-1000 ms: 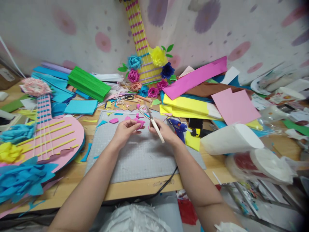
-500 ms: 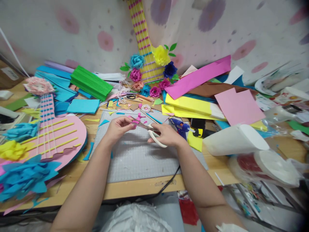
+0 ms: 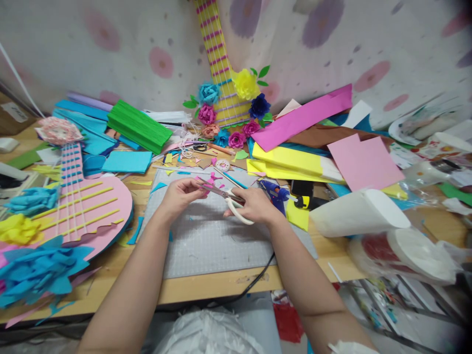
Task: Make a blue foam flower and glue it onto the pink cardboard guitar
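My left hand (image 3: 180,195) pinches a small pink paper piece (image 3: 205,184) over the grey cutting mat (image 3: 206,241). My right hand (image 3: 252,204) grips white-handled scissors (image 3: 230,199), their blades pointing left and meeting the pink piece. Small pink scraps (image 3: 217,178) lie on the mat just beyond my hands.
A pink paper guitar (image 3: 79,204) with blue and yellow paper flowers lies at left. A yellow guitar neck with paper flowers (image 3: 228,98) leans on the wall. A blue glue gun (image 3: 273,191), coloured paper sheets (image 3: 302,118), a white roll (image 3: 357,211) and plastic bags crowd the right.
The scissors swung from pointing up and away to lying level, blades now at the pink piece. My hands have barely moved in the last half second.
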